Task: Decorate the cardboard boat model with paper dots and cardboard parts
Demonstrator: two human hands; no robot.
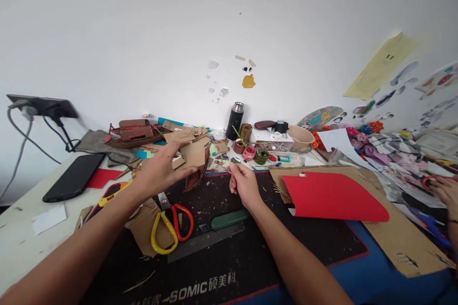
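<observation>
My left hand [162, 167] grips a small brown cardboard piece [195, 153], fingers at its upper edge and thumb across its front. Reddish-brown paint shows on its lower inner part. To the right, my right hand [245, 185] is closed in a pinch above the black mat. A thin tip shows at its fingertips, too small to name. Below the hands lie scissors [165, 233] with one yellow and one red handle, a green-handled knife [229, 219] and a clear ruler [203, 243].
Open paint jars [249, 153] and a black flask [235, 121] stand behind my hands. Red paper [332, 198] lies on cardboard at right. A phone [74, 177] and a painted model boat [134, 134] are at left. Another person's hand [445, 190] reaches in at far right.
</observation>
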